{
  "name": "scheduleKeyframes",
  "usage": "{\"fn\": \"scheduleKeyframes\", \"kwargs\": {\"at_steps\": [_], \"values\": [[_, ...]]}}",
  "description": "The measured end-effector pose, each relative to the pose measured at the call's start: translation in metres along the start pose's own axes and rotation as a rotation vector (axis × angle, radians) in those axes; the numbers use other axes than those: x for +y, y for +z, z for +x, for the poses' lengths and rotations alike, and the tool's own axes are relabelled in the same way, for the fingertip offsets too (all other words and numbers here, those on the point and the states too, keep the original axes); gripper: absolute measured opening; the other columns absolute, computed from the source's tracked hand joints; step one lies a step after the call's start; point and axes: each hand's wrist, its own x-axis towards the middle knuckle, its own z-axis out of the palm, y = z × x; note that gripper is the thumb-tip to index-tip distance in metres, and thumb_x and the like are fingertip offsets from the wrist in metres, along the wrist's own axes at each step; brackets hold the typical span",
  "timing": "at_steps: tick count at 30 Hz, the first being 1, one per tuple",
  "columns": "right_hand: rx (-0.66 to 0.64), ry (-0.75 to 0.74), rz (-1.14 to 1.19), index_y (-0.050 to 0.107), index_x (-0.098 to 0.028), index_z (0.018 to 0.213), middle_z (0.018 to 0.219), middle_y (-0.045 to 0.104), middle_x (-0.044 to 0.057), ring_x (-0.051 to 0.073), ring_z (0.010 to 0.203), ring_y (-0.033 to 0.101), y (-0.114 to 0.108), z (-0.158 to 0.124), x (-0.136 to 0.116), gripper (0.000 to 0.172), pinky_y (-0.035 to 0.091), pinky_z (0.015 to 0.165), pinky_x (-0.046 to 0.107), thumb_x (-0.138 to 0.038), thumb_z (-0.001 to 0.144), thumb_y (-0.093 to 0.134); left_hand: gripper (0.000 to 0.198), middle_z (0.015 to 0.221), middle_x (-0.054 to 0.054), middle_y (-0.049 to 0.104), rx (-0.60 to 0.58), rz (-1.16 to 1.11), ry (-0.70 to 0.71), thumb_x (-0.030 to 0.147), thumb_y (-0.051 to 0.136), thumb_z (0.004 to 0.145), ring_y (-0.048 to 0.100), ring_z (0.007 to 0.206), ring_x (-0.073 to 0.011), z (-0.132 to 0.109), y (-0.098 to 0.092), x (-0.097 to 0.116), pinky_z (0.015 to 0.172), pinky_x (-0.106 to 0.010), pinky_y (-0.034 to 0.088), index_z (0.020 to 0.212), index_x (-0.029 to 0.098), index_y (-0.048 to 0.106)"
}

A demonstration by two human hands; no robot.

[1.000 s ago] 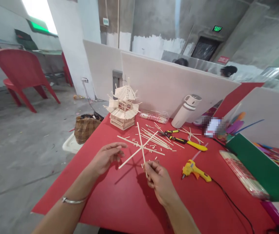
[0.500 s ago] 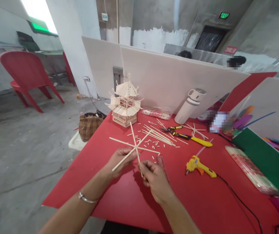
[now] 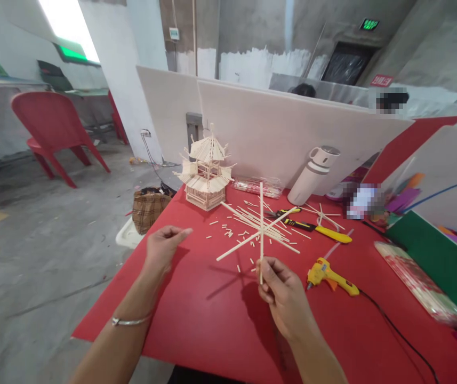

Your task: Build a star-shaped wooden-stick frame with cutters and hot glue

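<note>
Three thin sticks crossing mid-length are forming a stick star (image 3: 261, 232), standing upright above the red desk (image 3: 196, 325). I'm seeing the R hand (image 3: 282, 292) pinching its lowest spoke w/ clenched fingers. L hand (image 3: 163, 248) is hovering well apart, fingers released, holding nothing. Glue gun (image 3: 328, 274) is lying near the R hand.

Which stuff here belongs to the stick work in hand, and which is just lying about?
In the work:
stick star, held up in the right hand
left hand, open beside it, touching nothing
loose sticks
glue gun
cutters
stick pagoda

Lying about:
flask
checked bag on the floor
red chair
green board
</note>
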Motion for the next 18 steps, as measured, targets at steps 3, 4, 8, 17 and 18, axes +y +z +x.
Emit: {"fn": "scheduleKeyframes", "kwargs": {"at_steps": [3,4,8,17,18], "values": [[0.034,-0.016,-0.011,0.062,-0.019,0.074,0.067,0.048,-0.005,0.005,0.052,0.033,-0.006,-0.002,-0.003,0.048,0.024,0.044,0.019,-0.058,0.067,0.089,0.041,0.049,0.009,0.039,0.211,0.072,0.096,0.055,0.072,0.072,0.031,0.045,-0.0067,0.012,-0.016,0.003,0.044,-0.021,0.027,0.066,0.019,0.053],[0.028,0.0,-0.035,0.061,-0.02,0.075,0.065,0.046,-0.005,0.005,0.052,0.032,-0.008,-0.002,-0.001,0.049,0.023,0.044,0.019,-0.06,0.068,0.088,0.04,0.048,0.009,0.037,0.236,0.119,0.116,0.056,0.067,0.077,0.031,0.045,-0.0074,0.014,-0.02,0.003,0.044,-0.021,0.026,0.067,0.02,0.053],[-0.066,0.111,-0.264,0.063,-0.02,0.078,0.058,0.042,-0.007,0.007,0.049,0.031,-0.009,-0.004,0.02,0.052,0.023,0.045,0.021,-0.069,0.073,0.078,0.041,0.048,0.003,0.043,0.139,0.459,0.225,0.052,0.06,0.081,0.042,0.05,-0.0114,0.02,-0.027,0.002,0.049,-0.024,0.03,0.057,0.019,0.056],[-0.189,-0.087,-0.969,0.073,-0.02,0.081,0.079,0.074,0.004,0.019,0.075,0.065,-0.006,-0.007,0.047,0.03,0.043,0.069,0.027,-0.038,0.095,0.053,0.014,0.071,-0.007,0.072,0.03,0.757,0.153,0.033,0.072,0.07,0.063,0.066,-0.0217,0.025,-0.026,-0.001,0.058,-0.028,0.039,0.071,0.02,0.076],[-0.198,-0.1,-1.037,0.074,-0.02,0.081,0.082,0.075,0.005,0.019,0.077,0.066,-0.005,-0.005,0.046,0.03,0.042,0.07,0.028,-0.035,0.096,0.051,0.017,0.069,-0.006,0.071,0.06,0.838,0.158,0.038,0.074,0.07,0.06,0.064,-0.0213,0.026,-0.029,0.0,0.056,-0.029,0.036,0.07,0.021,0.076]]}}
